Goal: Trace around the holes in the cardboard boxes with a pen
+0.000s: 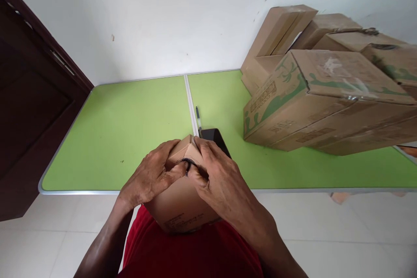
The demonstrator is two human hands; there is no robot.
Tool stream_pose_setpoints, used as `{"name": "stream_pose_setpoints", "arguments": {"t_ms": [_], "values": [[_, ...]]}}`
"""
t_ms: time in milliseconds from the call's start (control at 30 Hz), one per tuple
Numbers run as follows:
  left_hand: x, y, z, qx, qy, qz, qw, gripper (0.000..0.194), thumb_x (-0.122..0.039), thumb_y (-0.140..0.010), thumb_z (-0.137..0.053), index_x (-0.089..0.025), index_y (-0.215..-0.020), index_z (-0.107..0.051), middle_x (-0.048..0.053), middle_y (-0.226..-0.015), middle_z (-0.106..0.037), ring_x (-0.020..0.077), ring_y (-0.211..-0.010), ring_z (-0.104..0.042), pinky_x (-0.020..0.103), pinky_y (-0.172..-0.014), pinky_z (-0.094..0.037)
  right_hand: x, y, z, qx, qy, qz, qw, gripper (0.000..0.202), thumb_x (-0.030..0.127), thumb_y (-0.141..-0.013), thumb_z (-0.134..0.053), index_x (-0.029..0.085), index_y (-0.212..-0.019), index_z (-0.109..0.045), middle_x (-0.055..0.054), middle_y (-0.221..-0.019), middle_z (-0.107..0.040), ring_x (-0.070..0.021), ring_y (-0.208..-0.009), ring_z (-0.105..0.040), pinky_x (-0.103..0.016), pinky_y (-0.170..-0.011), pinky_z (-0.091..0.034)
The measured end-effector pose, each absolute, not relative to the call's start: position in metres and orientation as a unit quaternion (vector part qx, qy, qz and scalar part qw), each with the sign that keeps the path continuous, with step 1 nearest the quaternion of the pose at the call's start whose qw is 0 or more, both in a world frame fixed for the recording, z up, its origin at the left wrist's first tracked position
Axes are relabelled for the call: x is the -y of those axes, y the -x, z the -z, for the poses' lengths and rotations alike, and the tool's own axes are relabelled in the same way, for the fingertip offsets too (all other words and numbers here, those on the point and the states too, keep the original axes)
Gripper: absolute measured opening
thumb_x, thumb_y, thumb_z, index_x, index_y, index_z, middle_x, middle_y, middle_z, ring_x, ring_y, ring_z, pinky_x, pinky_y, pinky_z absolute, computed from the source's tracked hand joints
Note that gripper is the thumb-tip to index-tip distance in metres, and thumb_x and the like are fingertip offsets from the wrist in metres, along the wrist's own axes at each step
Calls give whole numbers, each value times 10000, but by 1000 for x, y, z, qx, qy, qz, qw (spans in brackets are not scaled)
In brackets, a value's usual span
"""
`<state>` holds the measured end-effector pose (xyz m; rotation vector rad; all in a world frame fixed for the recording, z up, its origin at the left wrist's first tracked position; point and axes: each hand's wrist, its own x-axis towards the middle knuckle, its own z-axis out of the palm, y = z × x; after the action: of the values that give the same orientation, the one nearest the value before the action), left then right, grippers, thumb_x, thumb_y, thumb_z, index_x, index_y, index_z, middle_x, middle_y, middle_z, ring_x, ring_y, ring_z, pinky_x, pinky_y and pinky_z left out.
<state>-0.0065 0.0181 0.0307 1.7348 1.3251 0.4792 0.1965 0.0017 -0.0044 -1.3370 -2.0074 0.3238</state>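
Observation:
A small brown cardboard box (182, 206) is held close to my body at the table's front edge, tilted, with dark print low on its side. My left hand (153, 171) grips its left upper part, thumb at a dark opening near the top. From the right, my right hand (216, 171) wraps round the upper part, its thumb at the same opening. Something thin and black shows between the two thumbs; what it is cannot be made out. Just behind the box lie a dark flat device (213, 137), partly hidden, and a pen (198, 115).
A green folding table (107, 134) with a metal rim and centre seam stands against a white wall. Large taped cardboard boxes (325, 113) are stacked on its right side. A dark door (29, 108) is at the left.

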Motion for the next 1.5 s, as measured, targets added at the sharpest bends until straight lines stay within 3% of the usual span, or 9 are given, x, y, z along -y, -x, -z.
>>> {"name": "stream_pose_setpoints", "arguments": {"t_ms": [200, 467, 567, 700, 867, 1033, 1133, 1267, 1500], "values": [[-20, 9, -31, -551, -685, -187, 438, 472, -562, -1062, -595, -232, -1394, -655, 121, -1332, -756, 353, -1252, -683, 486, -1065, -494, -2, -192, 4, 786, 492, 41, 372, 222, 101, -1098, -579, 134, -1253, -735, -157, -1093, -837, -297, -962, -825, -424, -881, -714], [-16, 7, -23, -597, -666, -192, 405, 556, -572, -1038, -601, -242, -1484, -645, 131, -1412, -764, 373, -1251, -707, 510, -1073, -512, -2, -182, 10, 795, 486, 99, 349, 307, 112, -1121, -538, 160, -1292, -789, -146, -1028, -875, -286, -928, -845, -403, -858, -731], [-13, 12, -19, -612, -645, -212, 406, 541, -563, -1027, -626, -237, -1458, -666, 118, -1369, -790, 354, -1167, -741, 485, -1012, -551, -6, -182, 4, 806, 466, 30, 365, 290, 146, -1128, -562, 162, -1265, -817, -150, -1070, -881, -300, -978, -856, -428, -909, -733], [-5, 44, -16, -630, -552, -264, 479, 588, -684, -1008, -671, -248, -1401, -688, 84, -1231, -839, 325, -1013, -793, 396, -805, -615, -29, -213, -15, 785, 434, -191, 398, 249, 341, -1128, -691, 192, -1262, -839, -117, -1146, -895, -271, -954, -868, -404, -842, -741], [14, 104, -12, -749, -366, -328, 444, 587, -716, -950, -757, -196, -1223, -735, 73, -1021, -866, 348, -949, -795, 383, -760, -621, -78, -265, -24, 707, 544, -107, 440, 196, 342, -1044, -746, 213, -1145, -853, -99, -1067, -901, -281, -869, -851, -411, -741, -697], [22, 134, -9, -789, -190, -437, 388, 370, -561, -958, -831, -219, -1007, -700, -68, -740, -780, 225, -852, -740, 243, -640, -541, -118, -274, -13, 775, 544, -41, 319, 225, 216, -1075, -620, 200, -1119, -841, -115, -1075, -874, -281, -895, -820, -420, -844, -638], [26, 130, -3, -710, -183, -483, 478, 505, -582, -819, -950, -191, -1080, -766, -1, -841, -850, 294, -927, -813, 298, -694, -635, -139, -259, 0, 810, 543, -46, 215, 283, 143, -1079, -559, 179, -1129, -835, -132, -1099, -851, -281, -922, -790, -390, -829, -586], [35, 111, 3, -653, -157, -496, 550, 701, -517, -589, -1058, -156, -1142, -824, 106, -900, -888, 417, -944, -872, 405, -721, -727, -164, -236, 14, 832, 525, -64, 166, 278, 72, -1022, -578, 174, -1081, -831, -121, -1034, -831, -252, -818, -737, -341, -717, -493], [44, 109, -5, -672, -53, -596, 436, 572, -355, -672, -959, -143, -1184, -819, 16, -809, -878, 367, -899, -884, 375, -683, -743, -141, -233, 14, 838, 517, -93, 148, 204, 130, -1053, -640, 202, -1094, -826, -99, -1113, -861, -237, -862, -780, -320, -748, -514]]}}
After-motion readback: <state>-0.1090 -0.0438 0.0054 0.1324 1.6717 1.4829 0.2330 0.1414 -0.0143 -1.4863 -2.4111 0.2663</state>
